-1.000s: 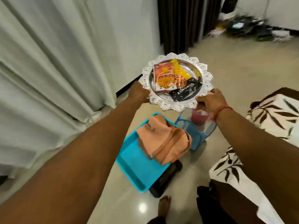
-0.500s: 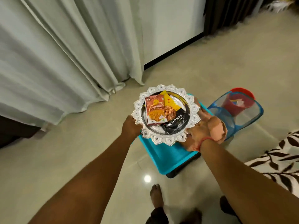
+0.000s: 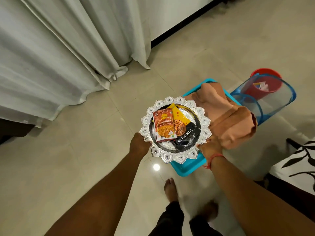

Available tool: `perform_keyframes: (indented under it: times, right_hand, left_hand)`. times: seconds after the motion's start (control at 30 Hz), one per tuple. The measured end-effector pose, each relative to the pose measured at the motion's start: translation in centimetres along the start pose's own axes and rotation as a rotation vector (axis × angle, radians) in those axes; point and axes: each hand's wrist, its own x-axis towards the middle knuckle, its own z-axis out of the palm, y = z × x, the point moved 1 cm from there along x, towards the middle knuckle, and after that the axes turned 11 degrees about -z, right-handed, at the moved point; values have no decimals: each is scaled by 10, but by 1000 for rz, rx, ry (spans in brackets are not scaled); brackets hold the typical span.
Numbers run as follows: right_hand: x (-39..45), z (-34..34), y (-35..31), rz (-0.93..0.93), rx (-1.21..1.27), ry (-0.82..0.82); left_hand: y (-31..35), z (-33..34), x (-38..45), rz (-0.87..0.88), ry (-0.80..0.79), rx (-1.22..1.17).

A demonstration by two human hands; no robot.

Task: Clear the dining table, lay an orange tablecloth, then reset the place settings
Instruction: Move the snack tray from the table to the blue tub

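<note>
I hold a round silver tray (image 3: 175, 157) with a scalloped rim over the floor. My left hand (image 3: 139, 145) grips its left rim and my right hand (image 3: 210, 146) grips its right rim. On it lie a red snack packet (image 3: 163, 126) and a black and yellow almonds packet (image 3: 185, 133). Just beyond and partly under the tray, a folded orange tablecloth (image 3: 228, 116) rests on a turquoise plastic tray (image 3: 187, 165) on the floor.
A blue mesh basket (image 3: 274, 101) holding a red bucket (image 3: 265, 82) stands right of the turquoise tray. Grey curtains (image 3: 59, 48) hang at left. A leaf-patterned cloth (image 3: 298, 160) covers something at the right edge. My bare feet (image 3: 170, 188) stand on the tiled floor.
The silver tray has come down and toward me, from in front of the wall to low over the turquoise tray. My view has tilted further down. Both hands keep their grip.
</note>
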Motion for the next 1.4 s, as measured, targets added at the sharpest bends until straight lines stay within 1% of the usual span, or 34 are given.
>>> perform_keyframes:
  times: [0.13,0.23,0.47,0.7,0.97,1.07,1.17,1.23,1.33,1.4]
  right_hand:
    - [1,6,12,34,4,59]
    - [2,8,24,66,20,56]
    - [6,6,41,69,-39,68]
    - [10,4,55,30,-103,75]
    - [7,1,61,41,-83,72]
    - [3,2,56,24,-88,41]
    - [-1,2,46,-1,-87,66]
    - [-5,0,40,-22,-122,96]
    - [-10,-7,29,-64,-281,92]
    - [-13,-13,21,-77,-344,70]
  left_hand:
    - [-7,6,8,-20,-14,33]
    - [-13,11,9,-36,-29,59]
    - [-20,23,8,-45,-73,128]
    - [-24,33,8,-51,-121,150]
    - [-20,38,8,-77,-131,182]
    - [-14,36,7,-130,-106,206]
    - [-7,35,5,-176,-36,287]
    - [-2,33,-1,-119,33,360]
    - [10,29,-12,158,166,568]
    - [25,30,-20,339,209,701]
